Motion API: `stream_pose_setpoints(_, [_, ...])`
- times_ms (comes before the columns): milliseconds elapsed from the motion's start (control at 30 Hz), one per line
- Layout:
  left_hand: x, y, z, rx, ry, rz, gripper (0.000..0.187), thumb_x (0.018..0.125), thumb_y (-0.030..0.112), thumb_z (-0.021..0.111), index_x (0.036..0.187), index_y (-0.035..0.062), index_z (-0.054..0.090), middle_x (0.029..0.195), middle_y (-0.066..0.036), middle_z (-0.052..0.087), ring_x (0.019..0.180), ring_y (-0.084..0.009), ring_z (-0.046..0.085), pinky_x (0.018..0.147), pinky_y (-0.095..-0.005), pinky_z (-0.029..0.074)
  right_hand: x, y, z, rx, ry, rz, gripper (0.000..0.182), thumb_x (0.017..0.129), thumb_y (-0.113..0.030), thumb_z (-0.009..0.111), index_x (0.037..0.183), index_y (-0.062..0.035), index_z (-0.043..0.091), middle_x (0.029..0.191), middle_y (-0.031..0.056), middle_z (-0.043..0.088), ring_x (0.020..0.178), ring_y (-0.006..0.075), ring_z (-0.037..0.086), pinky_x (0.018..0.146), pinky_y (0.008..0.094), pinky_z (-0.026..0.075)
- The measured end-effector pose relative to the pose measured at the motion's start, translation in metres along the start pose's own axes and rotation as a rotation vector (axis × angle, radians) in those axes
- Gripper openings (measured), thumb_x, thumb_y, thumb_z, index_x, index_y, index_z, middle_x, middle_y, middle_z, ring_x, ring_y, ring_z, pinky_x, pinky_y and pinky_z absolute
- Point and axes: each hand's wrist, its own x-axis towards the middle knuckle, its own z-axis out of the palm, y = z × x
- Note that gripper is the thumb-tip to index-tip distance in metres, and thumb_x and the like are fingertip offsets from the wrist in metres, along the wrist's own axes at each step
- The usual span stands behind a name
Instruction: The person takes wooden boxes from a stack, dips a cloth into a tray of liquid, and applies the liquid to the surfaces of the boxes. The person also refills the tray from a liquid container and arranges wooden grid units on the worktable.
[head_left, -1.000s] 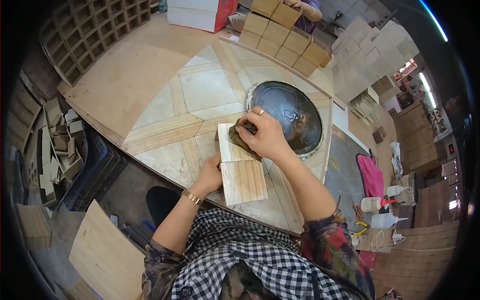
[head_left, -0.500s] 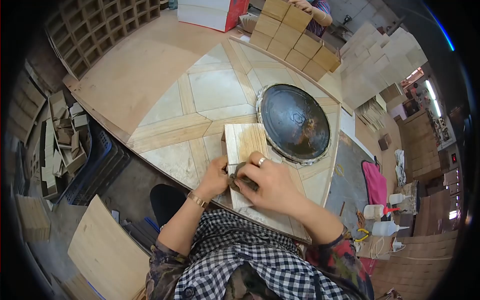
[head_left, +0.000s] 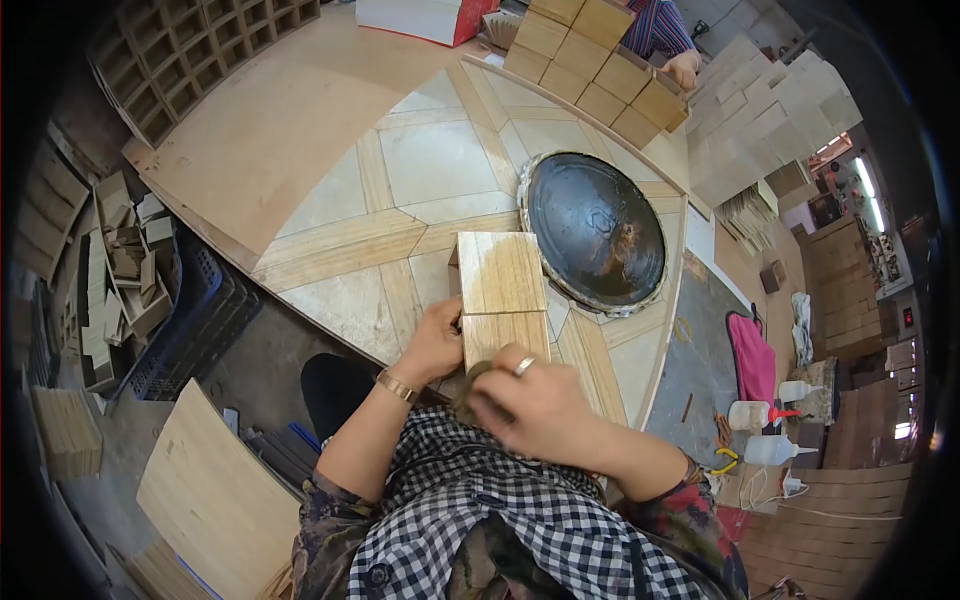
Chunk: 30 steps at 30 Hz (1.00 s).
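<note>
Grained, seamed, oblong wooden block (head_left: 502,278) in left hand (head_left: 434,342), crumpled brownish cloth (head_left: 464,403) in right hand (head_left: 540,408)

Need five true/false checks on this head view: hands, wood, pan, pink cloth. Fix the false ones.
1. The right hand holds a rag. True.
2. The left hand is at the left side of the wooden piece in view. True.
3. The ring is on the left hand. False: it is on the right.
4. The round pan sits on the patterned tabletop. True.
5. The pink cloth lies inside the pan. False: it lies apart, right of it in view.
</note>
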Motion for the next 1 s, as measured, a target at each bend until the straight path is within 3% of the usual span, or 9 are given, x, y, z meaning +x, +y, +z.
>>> stream_pose_setpoints(233, [0.002,-0.001,0.000,0.036,-0.002,0.008,0.026,0.080,0.007,0.066,0.104,-0.0018,0.062,0.096,-0.008,0.068,0.086,-0.0107,0.059,0.076,-0.0274,0.049,0.099,0.088,0.000,-0.313,0.379,0.208,0.015,0.079,-0.021,0.063,0.078,-0.0058,0.062,0.085,0.0161,0.058,0.070,0.0346,0.062,0.062,0.0444,0.050])
stream_pose_setpoints(367, [0.003,-0.005,-0.002,0.067,-0.022,0.004,0.026,0.080,0.007,0.067,0.104,-0.0019,0.062,0.096,-0.006,0.067,0.084,-0.0088,0.059,0.074,-0.0266,0.050,0.124,0.078,0.012,-0.207,0.307,0.220,0.016,0.079,-0.022,0.064,0.077,-0.0060,0.062,0.084,0.0156,0.059,0.073,0.0358,0.061,0.064,0.0450,0.049])
stream_pose_setpoints(500, [0.006,-0.039,-0.011,0.004,-0.109,0.018,0.026,0.079,0.006,0.067,0.103,-0.0020,0.062,0.095,-0.007,0.067,0.083,-0.0099,0.058,0.074,-0.0271,0.050,0.044,0.013,0.005,-0.068,0.065,-0.021,0.013,0.076,-0.017,0.068,0.076,-0.0072,0.059,0.083,0.0125,0.055,0.065,0.0309,0.060,0.052,0.0396,0.049])
stream_pose_setpoints(533, [0.002,-0.005,-0.002,-0.007,-0.020,0.026,0.025,0.078,0.006,0.067,0.102,-0.0024,0.063,0.094,-0.007,0.067,0.082,-0.0098,0.058,0.072,-0.0271,0.050,0.026,0.006,0.003,-0.030,0.085,-0.088,0.011,0.075,-0.014,0.068,0.077,-0.0088,0.059,0.082,0.0108,0.055,0.064,0.0293,0.060,0.051,0.0387,0.049])
stream_pose_setpoints(633, [0.003,-0.001,-0.001,0.114,0.006,0.112,0.025,0.078,0.007,0.067,0.101,-0.0030,0.063,0.091,-0.007,0.068,0.082,-0.0092,0.058,0.072,-0.0268,0.049,0.013,0.019,-0.011,-0.034,0.058,-0.067,0.010,0.076,-0.015,0.068,0.077,-0.0093,0.060,0.081,0.0105,0.055,0.064,0.0293,0.060,0.052,0.0393,0.049])
stream_pose_setpoints(700, [0.003,-0.003,0.002,0.035,0.017,0.066,0.022,0.079,0.007,0.065,0.099,-0.0027,0.062,0.089,-0.009,0.068,0.081,-0.0106,0.058,0.072,-0.0281,0.049,0.039,0.041,-0.012,-0.200,0.166,0.076,0.010,0.077,-0.016,0.067,0.077,-0.0079,0.061,0.082,0.0119,0.056,0.066,0.0308,0.061,0.055,0.0413,0.048])
stream_pose_setpoints(767, [0.003,-0.003,-0.001,0.020,-0.016,0.006,0.024,0.079,0.007,0.063,0.102,-0.0015,0.061,0.089,-0.014,0.068,0.080,-0.0143,0.060,0.073,-0.0303,0.049,0.070,0.061,-0.004,-0.218,0.266,0.034,0.014,0.078,-0.019,0.066,0.078,-0.0054,0.061,0.083,0.0122,0.057,0.068,0.0329,0.061,0.058,0.0425,0.049])
stream_pose_setpoints(900, [0.005,-0.018,-0.005,0.140,-0.044,0.002,0.017,0.081,0.008,0.065,0.095,-0.0022,0.062,0.087,-0.006,0.068,0.080,-0.0069,0.056,0.070,-0.0272,0.049,0.089,0.055,-0.002,-0.187,0.135,-0.004,0.015,0.078,-0.020,0.066,0.078,-0.0061,0.061,0.084,0.0111,0.057,0.069,0.0313,0.061,0.059,0.0416,0.049])
stream_pose_setpoints(1000, [0.002,-0.004,-0.003,0.053,-0.010,0.020,0.020,0.081,0.008,0.065,0.099,-0.0013,0.062,0.090,-0.007,0.068,0.081,-0.0087,0.057,0.073,-0.0280,0.049,0.060,0.038,-0.018,-0.177,-0.010,-0.006,0.015,0.077,-0.021,0.066,0.077,-0.0068,0.062,0.083,0.0100,0.057,0.068,0.0297,0.062,0.058,0.0404,0.050])
